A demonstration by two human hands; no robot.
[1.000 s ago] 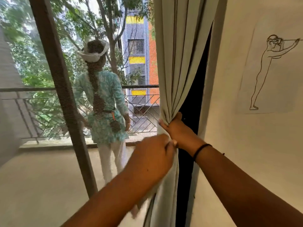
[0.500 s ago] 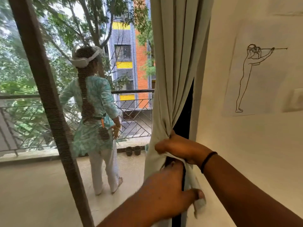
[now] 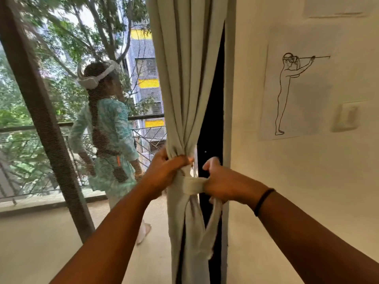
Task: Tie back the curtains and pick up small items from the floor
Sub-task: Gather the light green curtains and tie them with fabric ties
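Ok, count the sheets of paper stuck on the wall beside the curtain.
2. A white paper sheet with a line drawing of a standing figure hangs at mid-wall, and a blank white sheet sits above it, cut off by the top edge. More may lie outside the view.

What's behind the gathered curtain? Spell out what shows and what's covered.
Right of the curtain a dark gap shows, its contents unreadable. Left, past the mesh, a person stands by a balcony railing. Whatever lies directly behind the cloth is covered.

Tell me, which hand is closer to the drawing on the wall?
Right. The right hand pulls the tie strip nearer the drawing; the left hand grips the curtain, farther away.
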